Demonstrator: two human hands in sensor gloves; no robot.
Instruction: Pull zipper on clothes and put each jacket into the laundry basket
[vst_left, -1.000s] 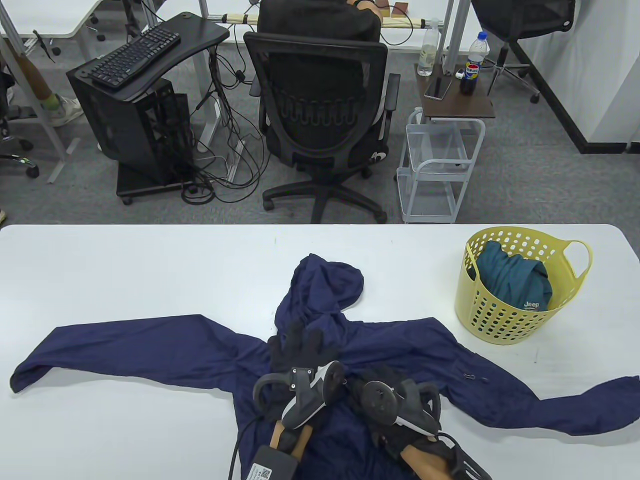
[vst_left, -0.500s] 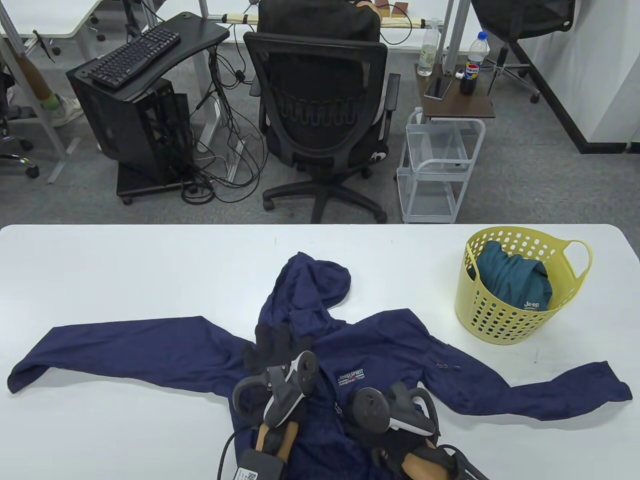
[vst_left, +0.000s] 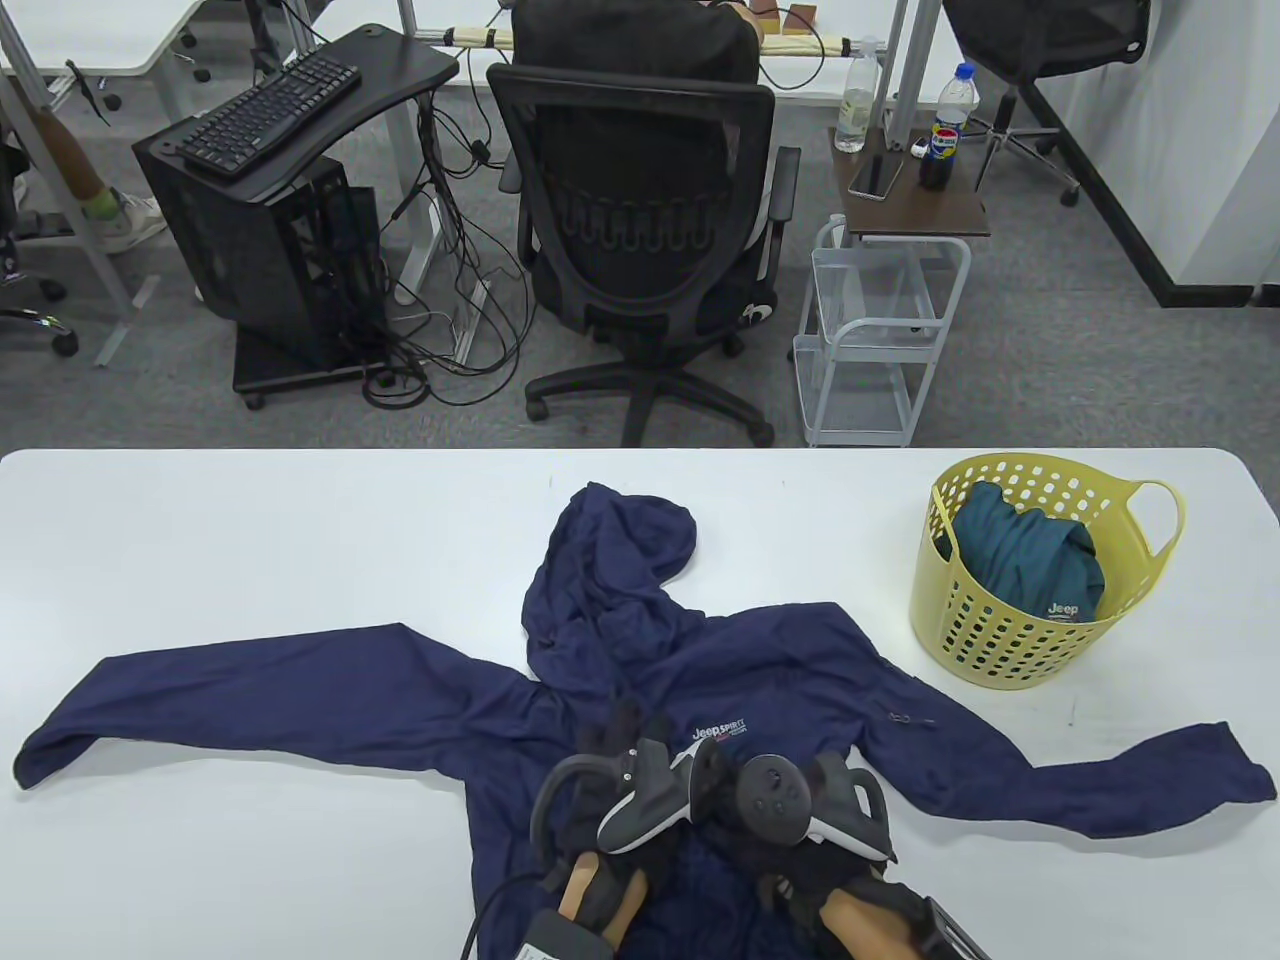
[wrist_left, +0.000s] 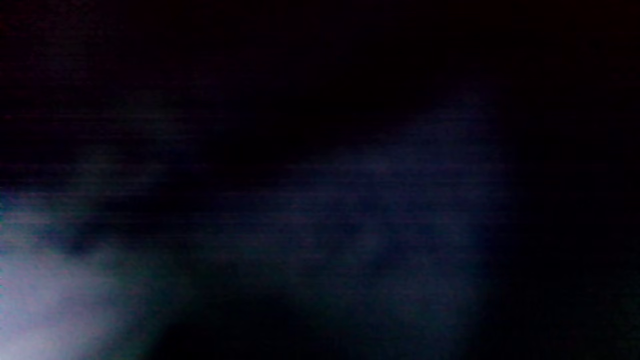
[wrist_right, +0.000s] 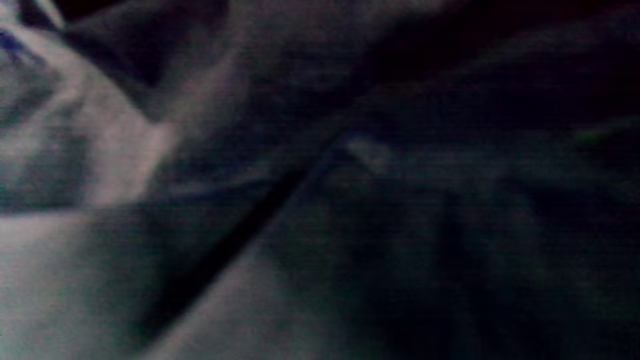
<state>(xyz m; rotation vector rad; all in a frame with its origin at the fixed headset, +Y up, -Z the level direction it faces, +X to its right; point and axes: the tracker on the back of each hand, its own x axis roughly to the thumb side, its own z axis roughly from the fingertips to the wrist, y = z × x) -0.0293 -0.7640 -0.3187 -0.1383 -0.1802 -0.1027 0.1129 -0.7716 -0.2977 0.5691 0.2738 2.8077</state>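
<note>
While its sleeves stretch toward both ends of the white table (vst_left: 250, 530), a navy jacket (vst_left: 640, 640) lies spread flat, hood pointing to the far side. At its chest, near the front edge, the left hand (vst_left: 615, 765) and right hand (vst_left: 790, 830) sit side by side on the fabric; trackers hide the fingers, so their grip cannot be told. Farther right stands a yellow laundry basket (vst_left: 1010, 650) holding a teal jacket (vst_left: 1020, 560).

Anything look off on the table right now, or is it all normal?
Nothing stands out. The navy jacket lies spread flat with both hands on its front; the yellow basket stands upright with a teal jacket inside. Both wrist views are too dark to help.
</note>
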